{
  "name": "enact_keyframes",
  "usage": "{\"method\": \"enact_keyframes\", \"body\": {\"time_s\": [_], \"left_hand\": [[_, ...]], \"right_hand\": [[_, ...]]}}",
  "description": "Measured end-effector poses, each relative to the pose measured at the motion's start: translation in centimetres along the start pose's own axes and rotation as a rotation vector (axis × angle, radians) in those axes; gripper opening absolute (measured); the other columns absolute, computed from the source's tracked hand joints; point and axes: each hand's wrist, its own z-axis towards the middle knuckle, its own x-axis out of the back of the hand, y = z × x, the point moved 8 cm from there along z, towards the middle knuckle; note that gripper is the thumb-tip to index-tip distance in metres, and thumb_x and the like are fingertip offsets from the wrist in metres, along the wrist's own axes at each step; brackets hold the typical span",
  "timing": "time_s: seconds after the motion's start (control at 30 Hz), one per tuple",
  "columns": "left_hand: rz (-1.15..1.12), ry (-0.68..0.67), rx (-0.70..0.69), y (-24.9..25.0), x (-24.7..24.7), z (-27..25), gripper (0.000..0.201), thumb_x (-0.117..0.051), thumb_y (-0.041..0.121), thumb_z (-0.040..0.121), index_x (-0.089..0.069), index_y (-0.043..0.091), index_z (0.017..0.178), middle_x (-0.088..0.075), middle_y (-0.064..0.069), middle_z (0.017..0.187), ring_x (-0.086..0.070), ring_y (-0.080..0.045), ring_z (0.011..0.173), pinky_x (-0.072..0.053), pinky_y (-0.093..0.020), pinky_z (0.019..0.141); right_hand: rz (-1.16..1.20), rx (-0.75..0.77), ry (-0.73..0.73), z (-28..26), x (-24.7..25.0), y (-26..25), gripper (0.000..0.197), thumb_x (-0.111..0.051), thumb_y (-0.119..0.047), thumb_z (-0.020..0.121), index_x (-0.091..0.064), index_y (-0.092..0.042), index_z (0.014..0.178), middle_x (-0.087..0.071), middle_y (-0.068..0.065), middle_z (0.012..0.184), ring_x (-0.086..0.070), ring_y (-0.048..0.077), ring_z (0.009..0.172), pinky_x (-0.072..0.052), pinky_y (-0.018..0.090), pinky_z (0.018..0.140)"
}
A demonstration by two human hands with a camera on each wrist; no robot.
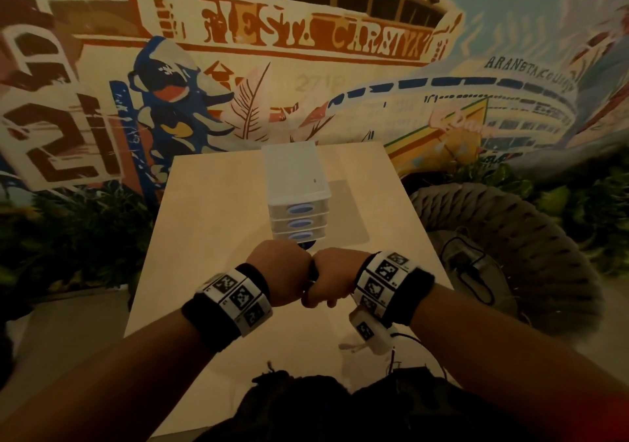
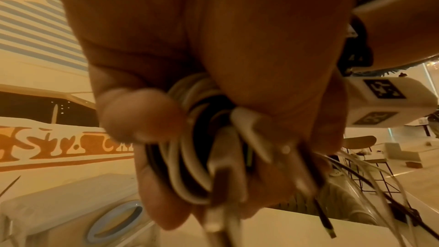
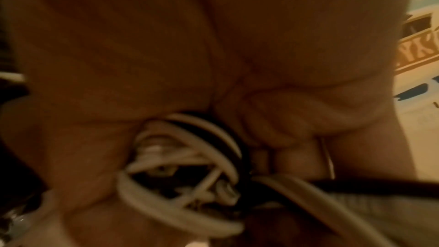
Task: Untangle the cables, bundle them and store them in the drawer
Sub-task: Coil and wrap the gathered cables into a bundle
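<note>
A coiled bundle of white and black cables (image 2: 197, 157) sits between both hands, held just above the table in front of the drawer unit. My left hand (image 1: 282, 271) curls its fingers round the coils. My right hand (image 1: 330, 281) presses knuckle to knuckle against it and grips the same cable bundle (image 3: 185, 176). In the head view the hands hide nearly all of the cables. The white plastic drawer unit (image 1: 296, 186) has three drawers with blue oval handles, all pushed in.
The drawer unit stands on a pale wooden table (image 1: 211, 220) against a painted mural wall. A round woven seat (image 1: 510, 237) with a thin black cord on it lies to the right. Dark cloth (image 1: 340, 407) lies at the table's near edge.
</note>
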Motion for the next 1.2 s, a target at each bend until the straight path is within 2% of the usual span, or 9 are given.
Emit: {"method": "enact_keyframes", "body": {"time_s": [0.17, 0.27, 0.4, 0.6, 0.7, 0.77, 0.97, 1.03, 1.2], "left_hand": [[-0.087, 0.069, 0.038, -0.9, 0.5, -0.5, 0.016, -0.059, 0.037, 0.091, -0.064, 0.022, 0.095, -0.060, 0.007, 0.075, -0.062, -0.021, 0.076, -0.054, -0.032, 0.073], [-0.260, 0.210, -0.008, -2.7, 1.2, -1.1, 0.070, -0.071, 0.048, 0.083, -0.039, 0.037, 0.145, -0.068, 0.010, 0.120, -0.068, -0.021, 0.103, -0.056, -0.035, 0.083], [-0.715, 0.294, 0.004, -5.7, 1.8, -2.8, 0.105, -0.078, 0.069, 0.068, -0.016, 0.055, 0.151, -0.060, 0.025, 0.120, -0.065, 0.000, 0.094, -0.056, -0.028, 0.079], [-1.176, 0.192, -0.075, -3.9, 0.8, -3.3, 0.081, -0.073, 0.081, 0.062, -0.054, 0.042, 0.131, -0.063, 0.018, 0.128, -0.060, 0.000, 0.115, -0.055, -0.034, 0.097], [-1.188, 0.219, -0.127, -1.9, 2.2, -3.1, 0.069, -0.061, 0.075, 0.078, -0.049, 0.031, 0.130, -0.055, 0.018, 0.132, -0.048, 0.018, 0.121, -0.036, 0.001, 0.094], [-1.066, 0.214, -0.051, -2.3, 1.7, -2.6, 0.053, -0.062, 0.035, 0.098, -0.040, 0.014, 0.142, -0.051, -0.002, 0.142, -0.046, 0.001, 0.135, -0.028, 0.011, 0.076], [-1.163, 0.429, 0.025, -5.6, 2.3, -3.0, 0.041, -0.058, -0.008, 0.097, -0.050, -0.006, 0.137, -0.057, -0.024, 0.139, -0.053, -0.036, 0.130, -0.042, -0.006, 0.093], [-1.292, 0.633, -0.139, -6.0, 5.4, -4.0, 0.017, -0.068, -0.001, 0.092, -0.067, -0.004, 0.108, -0.072, -0.020, 0.105, -0.068, -0.033, 0.106, -0.055, -0.036, 0.094], [-1.225, 0.735, -0.210, -7.0, 6.5, -4.7, 0.006, -0.071, 0.012, 0.087, -0.068, 0.007, 0.088, -0.072, 0.013, 0.088, -0.067, -0.011, 0.085, -0.053, -0.023, 0.081]], "right_hand": [[-0.042, 0.060, 0.094, -0.4, 0.1, -0.1, 0.022, -0.068, -0.025, 0.085, -0.061, -0.009, 0.071, -0.053, 0.004, 0.066, -0.047, 0.020, 0.059, -0.038, 0.027, 0.055], [0.048, 0.118, 0.147, -1.1, 1.2, 0.0, 0.026, -0.065, -0.020, 0.085, -0.051, -0.014, 0.064, -0.046, 0.003, 0.062, -0.041, 0.018, 0.057, -0.033, 0.030, 0.055], [0.309, 0.139, 0.206, -1.8, 3.1, 1.7, 0.020, -0.067, -0.022, 0.081, -0.054, -0.014, 0.068, -0.047, 0.002, 0.060, -0.044, 0.017, 0.054, -0.037, 0.031, 0.060], [0.736, 0.312, 0.144, -3.5, 3.2, -0.4, 0.012, -0.062, -0.009, 0.077, -0.064, -0.002, 0.086, -0.054, 0.006, 0.063, -0.047, 0.014, 0.053, -0.039, 0.026, 0.054], [0.662, 0.432, 0.123, -4.3, 2.5, -2.6, 0.025, -0.062, -0.006, 0.087, -0.064, 0.012, 0.104, -0.061, 0.019, 0.074, -0.055, 0.025, 0.063, -0.049, 0.040, 0.059], [0.672, 0.516, 0.122, -5.1, 2.6, -3.7, 0.019, -0.066, -0.001, 0.088, -0.067, 0.007, 0.105, -0.063, 0.026, 0.082, -0.059, 0.032, 0.069, -0.053, 0.051, 0.063], [0.544, 0.496, -0.023, -4.7, 1.8, -3.8, 0.018, -0.070, -0.009, 0.093, -0.067, -0.024, 0.102, -0.072, 0.007, 0.086, -0.067, 0.021, 0.078, -0.059, 0.037, 0.076], [0.443, 0.406, -0.034, -3.8, 0.4, -2.3, 0.006, -0.064, -0.020, 0.099, -0.067, -0.025, 0.097, -0.065, -0.007, 0.074, -0.061, 0.011, 0.067, -0.055, 0.032, 0.071], [0.610, 0.294, -0.048, -2.5, -1.0, 0.2, 0.022, -0.047, -0.029, 0.105, -0.059, -0.016, 0.091, -0.041, 0.006, 0.073, -0.036, 0.013, 0.058, -0.036, 0.029, 0.060]]}}
